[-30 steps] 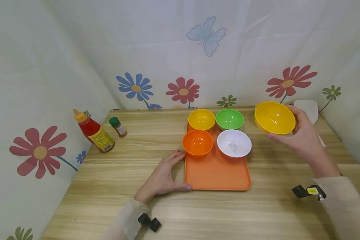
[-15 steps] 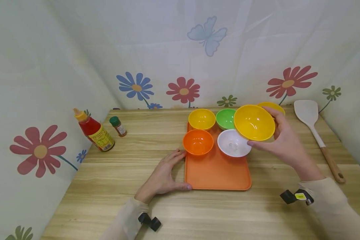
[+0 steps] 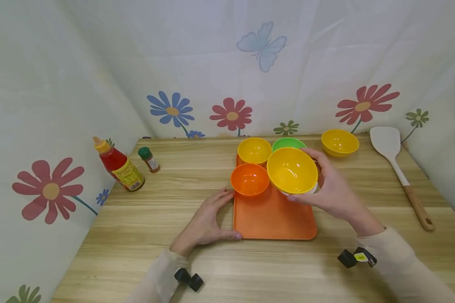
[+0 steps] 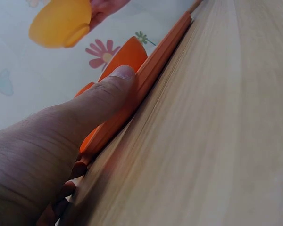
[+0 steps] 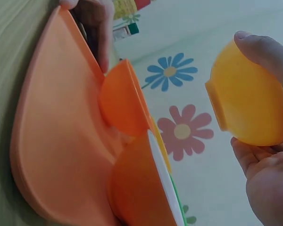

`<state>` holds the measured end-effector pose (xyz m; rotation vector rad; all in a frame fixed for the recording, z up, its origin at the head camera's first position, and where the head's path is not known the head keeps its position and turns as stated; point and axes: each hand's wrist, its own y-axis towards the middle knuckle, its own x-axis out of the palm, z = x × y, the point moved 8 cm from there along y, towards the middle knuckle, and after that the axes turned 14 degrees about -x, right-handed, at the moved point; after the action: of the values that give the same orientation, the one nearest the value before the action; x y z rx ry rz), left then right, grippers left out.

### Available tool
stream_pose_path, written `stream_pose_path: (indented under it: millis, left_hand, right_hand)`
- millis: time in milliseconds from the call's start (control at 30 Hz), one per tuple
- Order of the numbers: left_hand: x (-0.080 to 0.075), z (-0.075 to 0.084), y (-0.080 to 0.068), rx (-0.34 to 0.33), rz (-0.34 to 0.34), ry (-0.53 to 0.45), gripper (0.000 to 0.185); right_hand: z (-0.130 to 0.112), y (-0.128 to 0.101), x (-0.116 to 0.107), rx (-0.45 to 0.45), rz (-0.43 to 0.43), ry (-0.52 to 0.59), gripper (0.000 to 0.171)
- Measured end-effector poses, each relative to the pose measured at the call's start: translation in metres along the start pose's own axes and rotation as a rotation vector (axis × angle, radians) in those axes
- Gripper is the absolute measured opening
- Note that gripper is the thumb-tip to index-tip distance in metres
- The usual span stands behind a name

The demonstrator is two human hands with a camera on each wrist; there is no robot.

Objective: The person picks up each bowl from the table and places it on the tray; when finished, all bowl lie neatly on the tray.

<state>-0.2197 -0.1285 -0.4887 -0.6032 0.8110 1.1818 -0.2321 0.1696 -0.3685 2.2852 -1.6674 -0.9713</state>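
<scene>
My right hand (image 3: 335,189) holds a yellow bowl (image 3: 292,170) by its side, thumb low and fingers near the rim. That bowl is raised over a bowl with a white inside (image 3: 314,190), covering most of it in the head view; its outside is orange (image 5: 137,183) in the right wrist view. An orange bowl (image 3: 250,180), another yellow bowl (image 3: 255,150) and a green bowl (image 3: 288,143) sit with it on an orange tray (image 3: 274,219). At the tray's left side lies my left hand (image 3: 204,223), thumb extended against the front left corner and fingers along the edge.
A third yellow bowl (image 3: 340,143) stands at the back right of the wooden table (image 3: 273,269), beside a spatula (image 3: 398,168) with a wooden handle. On the left are a red sauce bottle (image 3: 121,168) and a small green-capped jar (image 3: 149,160). A floral curtain (image 3: 197,54) hangs behind.
My right hand has carried the yellow bowl leftward from the back right to over the white-lined bowl, bringing the third yellow bowl into view. The left hand and the tray have stayed put.
</scene>
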Motion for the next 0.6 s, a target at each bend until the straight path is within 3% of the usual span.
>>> stream_pose_path:
  millis: [400, 600]
  left_hand:
    - [-0.002, 0.002, -0.001, 0.024, 0.015, -0.002, 0.121]
    - [-0.001, 0.001, 0.000, 0.020, 0.009, -0.010, 0.120]
  right_hand:
    - [0.003, -0.002, 0.044, 0.011, -0.089, 0.098, 0.107]
    - [0.005, -0.007, 0.059, 0.024, -0.123, 0.031, 0.108]
